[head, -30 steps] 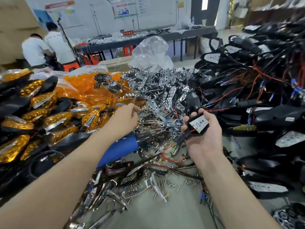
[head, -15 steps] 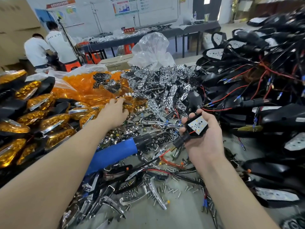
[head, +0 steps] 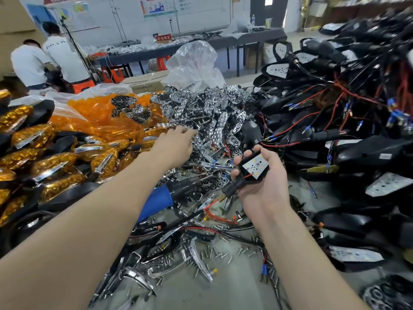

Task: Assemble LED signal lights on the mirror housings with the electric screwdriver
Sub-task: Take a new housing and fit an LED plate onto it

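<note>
My right hand [head: 264, 180] grips a small black mirror housing [head: 250, 170] with a white LED board facing up and a black cable with a red wire hanging from it. My left hand [head: 175, 145] reaches forward into the pile of chrome reflector pieces [head: 207, 117], fingers extended onto them; whether it holds one is hidden. The electric screwdriver [head: 176, 192], blue-handled with a black nose, lies on the table under my left forearm.
Finished amber-lensed lights [head: 44, 162] are heaped at the left, a bag of orange lenses [head: 100, 117] behind them. Black housings with red and black wires [head: 346, 121] pile up at the right. Loose screws and chrome trims [head: 196, 256] litter the near table. Two people stand far left.
My left hand has moved forward and to the right, from the orange lenses onto the chrome reflector pile. My right hand keeps holding the housing in nearly the same place.
</note>
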Demonstrator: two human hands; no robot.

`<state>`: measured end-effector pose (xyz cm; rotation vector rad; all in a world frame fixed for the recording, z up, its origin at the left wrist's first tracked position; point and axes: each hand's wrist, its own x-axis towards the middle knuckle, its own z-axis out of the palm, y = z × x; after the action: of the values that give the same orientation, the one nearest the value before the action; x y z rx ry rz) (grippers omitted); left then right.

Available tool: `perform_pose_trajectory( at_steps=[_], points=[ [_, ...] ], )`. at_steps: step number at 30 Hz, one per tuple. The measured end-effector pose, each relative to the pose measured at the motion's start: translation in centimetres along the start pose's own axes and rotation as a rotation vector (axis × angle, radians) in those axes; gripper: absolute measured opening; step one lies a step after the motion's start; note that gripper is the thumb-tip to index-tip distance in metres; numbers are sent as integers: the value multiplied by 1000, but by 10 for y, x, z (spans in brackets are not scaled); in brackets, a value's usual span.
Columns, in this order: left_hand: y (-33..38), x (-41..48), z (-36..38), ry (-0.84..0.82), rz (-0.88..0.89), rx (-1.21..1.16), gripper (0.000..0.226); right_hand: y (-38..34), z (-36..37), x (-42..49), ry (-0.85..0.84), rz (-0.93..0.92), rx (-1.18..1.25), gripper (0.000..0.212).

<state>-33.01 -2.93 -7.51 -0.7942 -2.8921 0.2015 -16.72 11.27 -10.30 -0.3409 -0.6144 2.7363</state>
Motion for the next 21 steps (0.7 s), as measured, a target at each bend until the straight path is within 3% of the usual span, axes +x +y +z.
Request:
perform_pose_trajectory(
  at_steps=[3,5,10,14,17,21],
  points=[
    [4,6,5,-73,53,112,84,0,-1,-1,-3,-1,0,15],
    [3,9,5,-57,82,154,85,-1,-1,-1,-10,1,1,15],
    [4,14,-1,66,62,278,50,0,-1,0,-8,1,-2,15],
    [-1,3,-15,104,68,228,29,-1,0,-2,-4,1,2,16],
    [4,-20,-35,232,-51,-184,16,-2,1,-4,-8,1,4,15],
    [33,-86,-55,290,-245,-1415,10,-2,4,-7,-10,15,6,12]
  ],
)
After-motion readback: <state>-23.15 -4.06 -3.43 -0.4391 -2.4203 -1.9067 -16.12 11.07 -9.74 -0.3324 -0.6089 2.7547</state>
